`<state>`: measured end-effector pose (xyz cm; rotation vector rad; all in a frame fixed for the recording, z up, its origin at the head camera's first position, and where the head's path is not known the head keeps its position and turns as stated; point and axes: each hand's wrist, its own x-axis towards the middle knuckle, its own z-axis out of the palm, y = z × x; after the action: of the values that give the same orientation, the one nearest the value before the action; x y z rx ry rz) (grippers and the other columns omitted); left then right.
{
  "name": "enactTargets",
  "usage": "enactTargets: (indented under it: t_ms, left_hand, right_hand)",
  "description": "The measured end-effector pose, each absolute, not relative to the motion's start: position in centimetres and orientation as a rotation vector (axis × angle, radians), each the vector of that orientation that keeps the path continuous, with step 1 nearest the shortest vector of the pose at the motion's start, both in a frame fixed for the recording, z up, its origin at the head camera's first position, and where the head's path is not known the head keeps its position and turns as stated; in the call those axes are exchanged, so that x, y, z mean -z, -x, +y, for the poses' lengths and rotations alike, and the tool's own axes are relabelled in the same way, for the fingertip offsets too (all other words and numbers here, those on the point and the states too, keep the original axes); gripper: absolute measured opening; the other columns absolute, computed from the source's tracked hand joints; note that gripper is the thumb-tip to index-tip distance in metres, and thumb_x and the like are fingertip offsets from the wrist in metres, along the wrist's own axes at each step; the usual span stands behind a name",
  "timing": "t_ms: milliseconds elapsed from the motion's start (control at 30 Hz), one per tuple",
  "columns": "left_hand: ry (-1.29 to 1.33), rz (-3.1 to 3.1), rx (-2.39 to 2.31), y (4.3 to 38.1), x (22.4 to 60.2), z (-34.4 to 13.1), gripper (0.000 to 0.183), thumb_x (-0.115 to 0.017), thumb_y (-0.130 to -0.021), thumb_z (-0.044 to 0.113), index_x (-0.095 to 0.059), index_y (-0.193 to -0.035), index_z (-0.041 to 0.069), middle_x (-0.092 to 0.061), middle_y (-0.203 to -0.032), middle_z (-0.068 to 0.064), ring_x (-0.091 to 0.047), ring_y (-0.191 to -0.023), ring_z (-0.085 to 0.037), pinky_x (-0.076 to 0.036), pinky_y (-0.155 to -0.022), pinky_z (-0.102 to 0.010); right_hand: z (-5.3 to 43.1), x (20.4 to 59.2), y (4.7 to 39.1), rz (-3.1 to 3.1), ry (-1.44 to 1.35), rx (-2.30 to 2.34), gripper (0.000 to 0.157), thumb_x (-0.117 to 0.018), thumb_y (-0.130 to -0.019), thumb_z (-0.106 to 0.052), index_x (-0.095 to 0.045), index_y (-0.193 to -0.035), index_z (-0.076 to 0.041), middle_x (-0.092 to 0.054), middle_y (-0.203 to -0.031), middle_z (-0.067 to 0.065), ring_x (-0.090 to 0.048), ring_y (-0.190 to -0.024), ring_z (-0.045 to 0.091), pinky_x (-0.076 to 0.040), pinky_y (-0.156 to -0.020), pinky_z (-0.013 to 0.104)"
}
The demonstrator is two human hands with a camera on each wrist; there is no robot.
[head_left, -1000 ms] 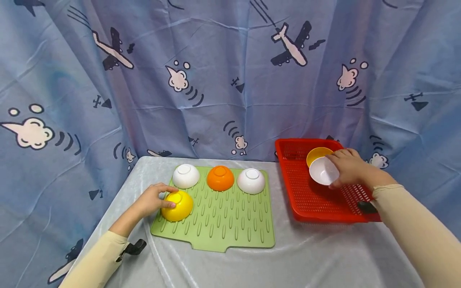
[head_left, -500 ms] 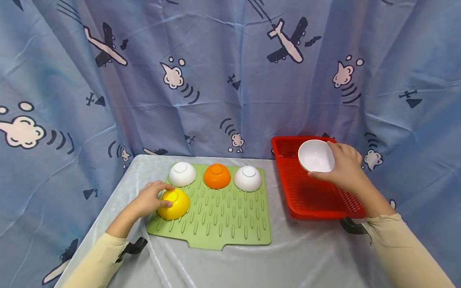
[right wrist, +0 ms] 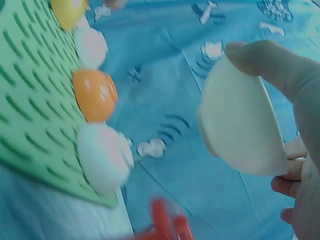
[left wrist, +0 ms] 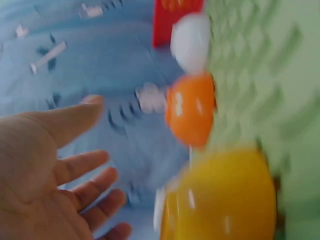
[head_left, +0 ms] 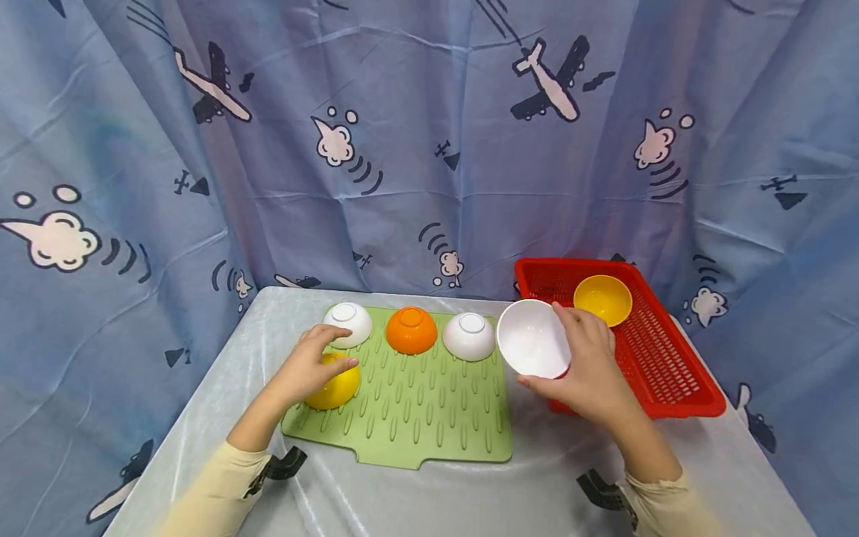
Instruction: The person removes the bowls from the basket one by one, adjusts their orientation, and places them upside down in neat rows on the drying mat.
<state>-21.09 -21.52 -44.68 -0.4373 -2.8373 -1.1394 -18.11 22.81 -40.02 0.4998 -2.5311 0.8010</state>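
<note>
White bowl [head_left: 532, 339] hangs in the air between the green mat [head_left: 429, 425] and the red basket [head_left: 671, 365], tilted so that its hollow faces the head camera. The right hand [head_left: 589, 365] grips it by one side, with the thumb and the fingers on opposite parts of the rim.

The left hand [head_left: 305, 373] holds nothing. Its fingers and thumb are spread well apart beside the yellow bowl [head_left: 338, 388], hiding part of it in the head view; the left wrist view shows a gap between them. The two hands are well apart from each other.

The yellow bowl sits upside down at the left of the mat. Behind it, along the far edge, stands a row of upturned bowls: a left white bowl [head_left: 356, 326], an orange bowl [head_left: 411, 332] and a right white bowl [head_left: 469, 339]. Another yellow bowl [head_left: 604, 300] lies in the far part of the basket, hollow side showing. Mat and basket rest on a bench [head_left: 523, 500] with a pale cloth, in front of a blue curtain [head_left: 403, 156] printed with airplanes.
</note>
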Motion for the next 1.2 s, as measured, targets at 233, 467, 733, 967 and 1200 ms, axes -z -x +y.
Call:
enactTargets:
  t_ms: [233, 467, 733, 967, 1200]
  left_hand:
    - [0.685, -2.667, 1.554, 20.3, 43.5, -14.5, 0.047, -0.069, -0.099, 0.033, -0.061, -0.139, 0.010, -0.062, -0.138, -0.008, -0.058, -0.123, -0.029, -0.047, -0.097, -0.047]
    - [0.780, -2.661, 2.060, 19.9, 44.1, -11.2, 0.046, -0.061, -0.105, 0.025, -0.053, -0.145, 0.005, -0.060, -0.144, -0.013, -0.057, -0.133, -0.032, -0.049, -0.108, -0.042]
    - [0.754, -2.651, 2.174, 19.0, 44.6, -10.6, 0.050, -0.055, -0.106, 0.036, -0.055, -0.145, 0.004, -0.062, -0.139, -0.013, -0.058, -0.124, -0.029, -0.050, -0.097, -0.045]
    - [0.752, -2.549, 2.337, 19.1, 45.4, -10.7, 0.059, -0.062, -0.102, 0.041, -0.055, -0.143, -0.001, -0.065, -0.127, -0.009, -0.058, -0.107, -0.020, -0.050, -0.091, -0.041]
    - [0.662, -2.180, 2.732, 18.8, 45.3, -10.9, 0.072, -0.078, -0.092, 0.035, -0.049, -0.141, -0.008, -0.061, -0.113, 0.000, -0.055, -0.098, -0.014, -0.047, -0.082, -0.023]
  right_hand:
    - [19.1, 41.6, 17.0, -2.466, -0.607, -0.769, 0.118, -0.098, -0.051, -0.044, -0.047, -0.148, 0.000, -0.047, -0.138, 0.020, -0.034, -0.133, 0.040, -0.023, -0.107, 0.061]
    - [16.6, 42.5, 17.1, -2.397, -0.744, -0.749, 0.121, -0.095, -0.051, -0.053, -0.047, -0.148, 0.000, -0.049, -0.139, 0.019, -0.036, -0.134, 0.039, -0.024, -0.109, 0.062]
    - [15.8, 43.4, 17.3, -2.353, -0.836, -0.696, 0.119, -0.094, -0.052, -0.054, -0.047, -0.148, 0.001, -0.050, -0.140, 0.018, -0.039, -0.133, 0.037, -0.027, -0.110, 0.059]
    - [15.1, 44.2, 17.3, -2.381, -0.843, -0.700, 0.121, -0.094, -0.055, -0.055, -0.044, -0.151, -0.003, -0.048, -0.144, 0.016, -0.038, -0.135, 0.035, -0.028, -0.110, 0.057]
    - [14.2, 44.1, 16.7, -2.385, -0.863, -0.722, 0.122, -0.092, -0.062, -0.060, -0.038, -0.155, -0.003, -0.044, -0.150, 0.016, -0.036, -0.138, 0.034, -0.026, -0.114, 0.058]
